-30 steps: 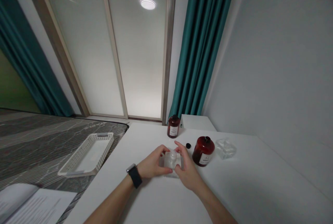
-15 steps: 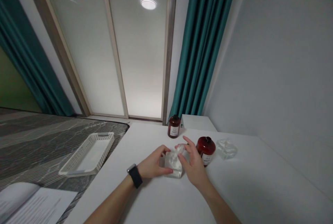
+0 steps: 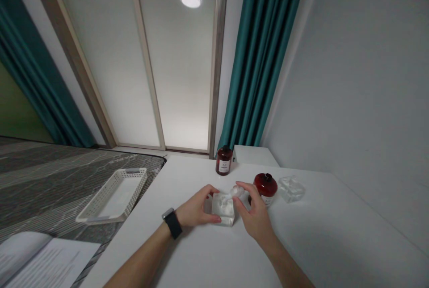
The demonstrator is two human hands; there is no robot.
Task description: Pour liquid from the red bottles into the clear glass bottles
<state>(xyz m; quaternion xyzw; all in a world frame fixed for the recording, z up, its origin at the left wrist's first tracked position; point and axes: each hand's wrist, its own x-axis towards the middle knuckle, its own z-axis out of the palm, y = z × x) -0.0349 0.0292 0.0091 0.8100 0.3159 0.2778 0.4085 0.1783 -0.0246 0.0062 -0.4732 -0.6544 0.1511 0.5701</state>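
On the white table stands a clear square glass jar, steadied by my left hand with thumb and fingers around its left side. My right hand pinches a rounded clear stopper between thumb and fingertips, at the jar's upper right edge. Whether the stopper still touches the jar I cannot tell. Just behind my right hand is a wide dark red bottle with a black cap and a white label, partly hidden by that hand.
A smaller dark red bottle stands farther back. To the right sits another clear glass piece. Left of the table are a white perforated basket and an open book. A white box-like surface adjoins the far edge.
My right hand has shifted slightly right with the stopper, away from the top middle of the jar. The left hand keeps its hold on the jar.
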